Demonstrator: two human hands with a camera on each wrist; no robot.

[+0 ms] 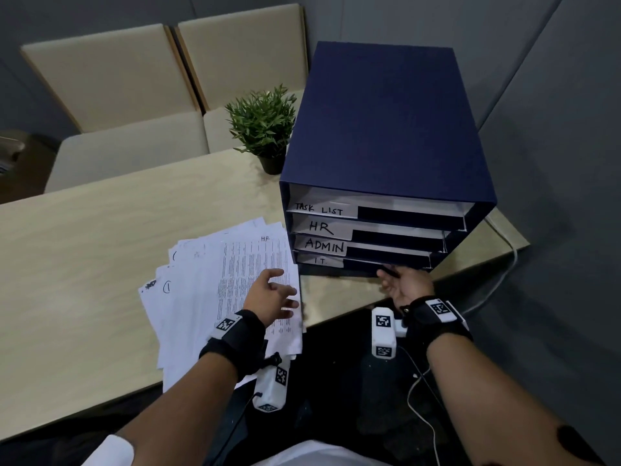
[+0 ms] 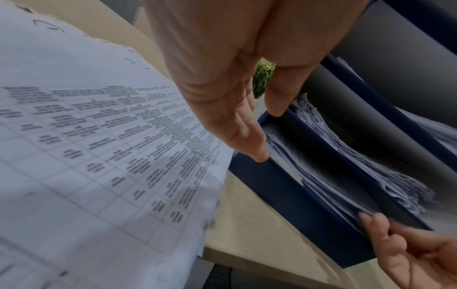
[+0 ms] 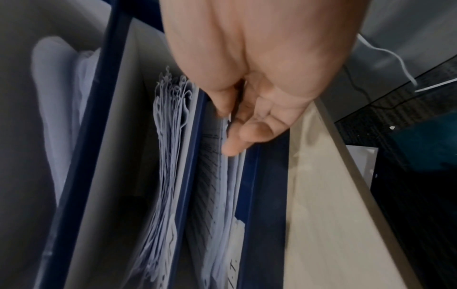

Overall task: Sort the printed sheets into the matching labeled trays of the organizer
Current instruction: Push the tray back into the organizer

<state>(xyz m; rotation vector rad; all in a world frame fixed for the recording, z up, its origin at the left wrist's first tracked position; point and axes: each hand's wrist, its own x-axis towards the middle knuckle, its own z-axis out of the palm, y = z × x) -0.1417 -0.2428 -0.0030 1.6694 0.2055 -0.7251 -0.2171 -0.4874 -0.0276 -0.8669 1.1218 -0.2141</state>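
Observation:
A navy organizer (image 1: 386, 122) stands at the table's right end, its trays labelled TASK LIST, HR, ADMIN and IT from top to bottom. A loose pile of printed sheets (image 1: 201, 280) lies to its left, and the top sheet (image 1: 248, 257) is marked HR. My left hand (image 1: 268, 294) hovers over that sheet with straight, relaxed fingers (image 2: 237, 127). My right hand (image 1: 403, 284) is at the front of the bottom IT tray (image 1: 369, 262). Its thumb and fingers (image 3: 235, 144) pinch the edge of a sheet (image 3: 217, 185) lying in that tray. All four trays hold paper.
A small potted plant (image 1: 263, 126) stands just behind the organizer's left corner. Two beige chairs (image 1: 117, 95) are across the table (image 1: 84, 247). A white cable (image 1: 504, 257) hangs off the table's right edge. The near table edge runs under both wrists.

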